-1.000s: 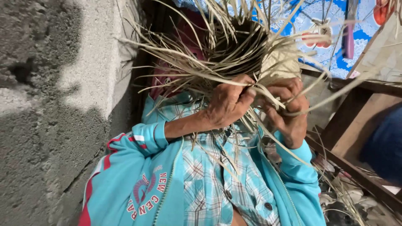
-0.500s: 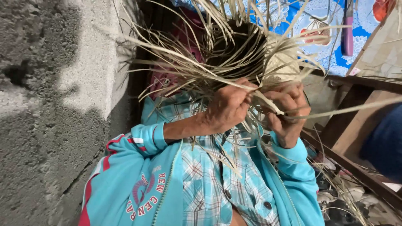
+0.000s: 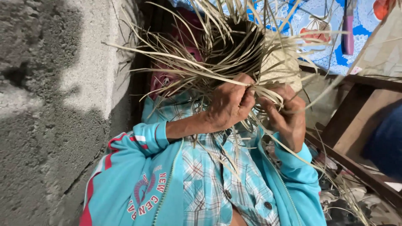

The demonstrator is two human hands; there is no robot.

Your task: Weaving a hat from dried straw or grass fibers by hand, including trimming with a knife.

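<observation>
The fingers (image 3: pixel 245 98) of the left hand (image 3: pixel 228 106) are curled together and clamped on a bunch of pale dry straw strips (image 3: pixel 217 54); the fingers (image 3: pixel 268 109) of the right hand (image 3: pixel 287 119) are bent inward and pinch strips at the same bunch, just beside the left hand.

Largest item: the rough grey concrete wall (image 3: pixel 50 104), filling the picture's left side. One wall is visible.

Next: the turquoise jacket (image 3: pixel 138 180), worn open over a checked blue shirt (image 3: pixel 213 184). Both sleeves are pushed back from the wrists. The left forearm runs level from the cuff toward the hand, back of the hand facing the camera. The right forearm rises from the lower sleeve, wrist bent, palm turned toward the left hand.

Next: one dark wooden frame (image 3: pixel 356 125) at the right, and one blue patterned cloth (image 3: pixel 318 25) behind the work at the top.

Next: the strips themselves, too many to count, fanning outward above both hands. A woven, finished section (image 3: pixel 280 67) sits just above the right hand.

Hands counted: two, close together at picture centre. A pink item (image 3: pixel 176 71) lies partly hidden behind the strips.
</observation>
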